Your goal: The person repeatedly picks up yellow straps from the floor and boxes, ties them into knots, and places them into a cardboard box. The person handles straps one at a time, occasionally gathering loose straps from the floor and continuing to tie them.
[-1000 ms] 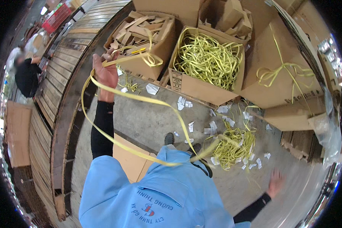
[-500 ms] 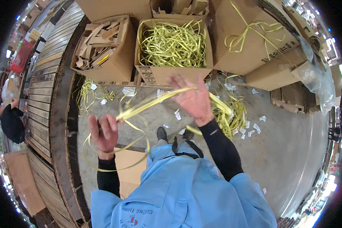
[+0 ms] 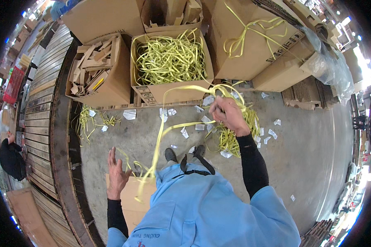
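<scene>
My right hand [image 3: 230, 114] is closed around a bundle of yellow-green plastic strapping [image 3: 156, 153], in front of a large carton. From its fingers the strapping arcs left in a wide loop and hangs down to loose ends near my waist. My left hand [image 3: 118, 176], lower and to the left, has its fingers stretched out and holds nothing. The loose ends hang close beside its fingertips. Beneath my right hand, a tangled heap of the same strapping [image 3: 230, 142] lies on the floor. Ahead, the open carton [image 3: 179, 95] is filled with tangled strapping [image 3: 171, 57].
Left of that carton, another box [image 3: 117, 84] holds cardboard scraps. A tall carton [image 3: 235, 53] with strapping draped over it stands right. White paper scraps [image 3: 129, 114] litter the floor. A slatted conveyor [image 3: 40, 111] runs along the left, with a person [image 3: 11, 158] beyond it.
My left hand has let go of the strapping and dropped lower. My right hand, flat and open before, has moved right and closed on it. The view has shifted slightly.
</scene>
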The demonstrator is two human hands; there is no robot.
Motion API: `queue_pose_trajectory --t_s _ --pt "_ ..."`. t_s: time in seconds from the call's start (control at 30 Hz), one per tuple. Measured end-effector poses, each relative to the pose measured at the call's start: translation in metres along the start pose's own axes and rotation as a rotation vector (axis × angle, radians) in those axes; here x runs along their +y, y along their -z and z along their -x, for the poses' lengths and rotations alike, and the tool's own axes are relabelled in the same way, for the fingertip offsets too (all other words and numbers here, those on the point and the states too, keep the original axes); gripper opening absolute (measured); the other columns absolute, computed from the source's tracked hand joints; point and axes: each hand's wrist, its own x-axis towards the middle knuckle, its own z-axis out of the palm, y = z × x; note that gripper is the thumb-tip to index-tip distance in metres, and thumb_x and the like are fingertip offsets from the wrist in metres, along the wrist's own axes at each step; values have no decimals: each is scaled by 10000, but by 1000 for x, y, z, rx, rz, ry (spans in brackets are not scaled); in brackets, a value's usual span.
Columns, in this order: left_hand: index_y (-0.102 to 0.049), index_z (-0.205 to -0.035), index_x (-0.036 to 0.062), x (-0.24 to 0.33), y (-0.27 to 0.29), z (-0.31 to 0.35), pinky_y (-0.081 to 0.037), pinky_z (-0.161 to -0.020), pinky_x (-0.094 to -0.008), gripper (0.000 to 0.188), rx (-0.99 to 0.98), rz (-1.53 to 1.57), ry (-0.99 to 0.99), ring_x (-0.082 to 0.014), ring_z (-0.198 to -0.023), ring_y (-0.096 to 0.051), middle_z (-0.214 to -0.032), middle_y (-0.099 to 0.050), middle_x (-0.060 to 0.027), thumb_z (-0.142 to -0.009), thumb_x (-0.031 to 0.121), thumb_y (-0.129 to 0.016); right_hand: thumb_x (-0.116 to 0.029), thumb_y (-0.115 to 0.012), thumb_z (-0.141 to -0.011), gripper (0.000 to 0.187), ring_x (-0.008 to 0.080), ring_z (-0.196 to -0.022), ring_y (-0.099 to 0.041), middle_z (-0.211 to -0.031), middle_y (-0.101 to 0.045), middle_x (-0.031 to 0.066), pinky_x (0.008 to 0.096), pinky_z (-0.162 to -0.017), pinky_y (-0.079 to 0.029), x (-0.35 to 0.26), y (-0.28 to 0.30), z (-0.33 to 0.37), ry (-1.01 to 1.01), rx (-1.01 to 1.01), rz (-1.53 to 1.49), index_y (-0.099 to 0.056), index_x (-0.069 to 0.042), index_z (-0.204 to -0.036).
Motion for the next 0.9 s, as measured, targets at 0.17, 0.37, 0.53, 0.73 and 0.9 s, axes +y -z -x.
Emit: queue_pose_trajectory --t_s 0.17,0.37,0.53,0.73,0.9 --pt "-345 -1501 257 34 17 -69 -419 -1066 -471 901 165 309 -111 -367 -1333 -461 -1468 -447 -175 -749 -55 -732 -352 -549 -970 380 50 -595 -457 -622 -497 -30 232 -527 -336 -60 -28 24 17 -179 307 -673 -9 -863" --pt "-575 -1234 -47 132 30 -154 -544 -918 -382 424 -34 796 -269 -260 -1032 -668 -1237 -637 -165 -830 -18 -699 -153 -664 -884 168 95 -756 -589 -801 -658 41 260 -670 -467 -77 -61 37 262 -203 366 -683 4 -942" --pt "-451 -1361 58 181 22 -169 -591 -831 -359 549 -1 1258 -327 -241 -945 -688 -1217 -609 -246 -876 6 -704 -199 -642 -915 209 87 -641 -550 -762 -624 29 243 -583 -432 -69 -63 53 290 -35 -13 -678 7 -909" --pt "-523 -1353 138 178 10 -162 -616 -703 -411 450 -541 1856 8 -296 -910 -698 -1114 -639 -265 -929 46 -641 -288 -645 -953 304 96 -605 -524 -755 -611 56 248 -557 -423 -37 -70 58 400 96 -139 -647 15 -926" --pt "-593 -1269 81 184 2 -158 -622 -703 -433 392 -294 1855 83 -279 -896 -706 -1071 -682 -230 -895 -18 -657 -222 -672 -928 260 151 -747 -584 -875 -652 92 291 -663 -481 -30 -86 55 501 223 141 -657 17 -1032"
